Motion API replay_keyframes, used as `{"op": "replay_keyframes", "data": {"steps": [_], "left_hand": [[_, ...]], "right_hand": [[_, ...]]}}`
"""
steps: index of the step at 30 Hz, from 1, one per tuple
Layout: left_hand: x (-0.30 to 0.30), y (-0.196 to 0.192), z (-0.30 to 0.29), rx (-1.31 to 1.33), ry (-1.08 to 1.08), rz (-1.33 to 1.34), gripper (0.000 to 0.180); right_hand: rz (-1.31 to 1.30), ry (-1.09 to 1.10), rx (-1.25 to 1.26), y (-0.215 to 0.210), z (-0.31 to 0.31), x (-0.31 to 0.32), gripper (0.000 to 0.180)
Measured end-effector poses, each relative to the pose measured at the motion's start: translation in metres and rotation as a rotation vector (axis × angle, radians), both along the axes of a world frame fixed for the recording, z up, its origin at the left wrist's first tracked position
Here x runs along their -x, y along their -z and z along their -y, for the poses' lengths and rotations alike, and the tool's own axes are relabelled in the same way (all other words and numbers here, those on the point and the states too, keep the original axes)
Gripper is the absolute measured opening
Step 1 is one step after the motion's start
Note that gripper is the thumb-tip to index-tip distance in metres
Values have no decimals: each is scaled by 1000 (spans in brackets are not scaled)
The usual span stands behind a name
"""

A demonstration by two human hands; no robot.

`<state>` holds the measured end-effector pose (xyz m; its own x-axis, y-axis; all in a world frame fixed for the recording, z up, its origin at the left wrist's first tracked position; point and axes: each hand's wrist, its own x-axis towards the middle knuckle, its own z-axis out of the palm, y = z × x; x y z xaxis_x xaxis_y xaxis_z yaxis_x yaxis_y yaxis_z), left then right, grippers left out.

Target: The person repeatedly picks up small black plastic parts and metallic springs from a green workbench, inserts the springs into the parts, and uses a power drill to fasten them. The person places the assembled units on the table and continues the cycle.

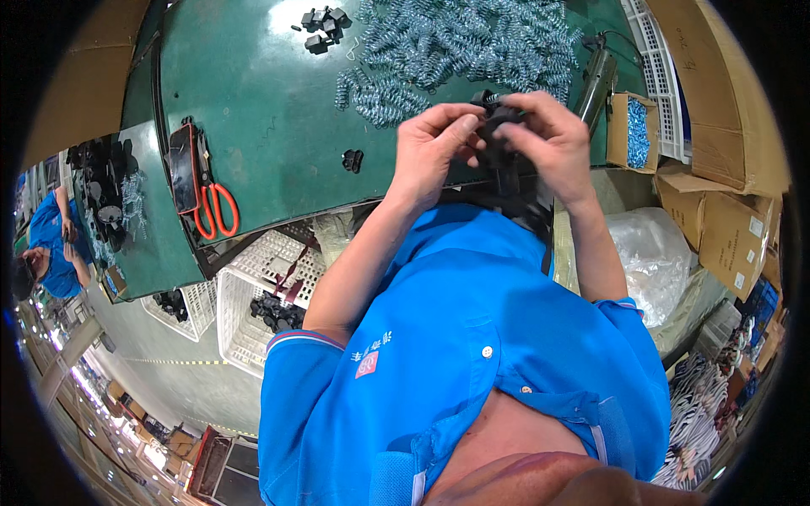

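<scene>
Both my hands are at the front edge of the green table [278, 126], on a black plastic part [504, 126]. My left hand [434, 150] pinches the part's left side between thumb and fingers. On the other side my right hand [550, 142] curls its fingers around it; they are slightly blurred. A bit of a metal coil spring [494, 99] shows at the part's top. Just beyond the hands lies a large pile of metal coil springs [464, 42]. A small black plastic piece [353, 160] rests left of my left hand.
Orange-handled scissors [218, 211] and a phone [183, 169] lie at left; black blocks [323, 29] at the back. At right are a grey-green cylinder tool [597, 84] and a carton of blue pieces [637, 131]. White crates [240, 325] stand below; a co-worker [59, 244] works far left.
</scene>
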<state>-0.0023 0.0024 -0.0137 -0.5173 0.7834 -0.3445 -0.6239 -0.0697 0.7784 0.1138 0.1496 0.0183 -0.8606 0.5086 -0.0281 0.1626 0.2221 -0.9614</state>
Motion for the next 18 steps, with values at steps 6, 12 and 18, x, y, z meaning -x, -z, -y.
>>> {"op": "replay_keyframes", "data": {"steps": [6,12,18], "left_hand": [[7,24,1,311,-70,-1021,33],[-8,25,-21,448,52,-1103,48],[-6,25,-27,457,106,-984,51]], "right_hand": [[-24,172,83,16,-37,-12,27],[20,194,-105,36,-24,5,25],[141,132,-492,37,-14,20,23]]}}
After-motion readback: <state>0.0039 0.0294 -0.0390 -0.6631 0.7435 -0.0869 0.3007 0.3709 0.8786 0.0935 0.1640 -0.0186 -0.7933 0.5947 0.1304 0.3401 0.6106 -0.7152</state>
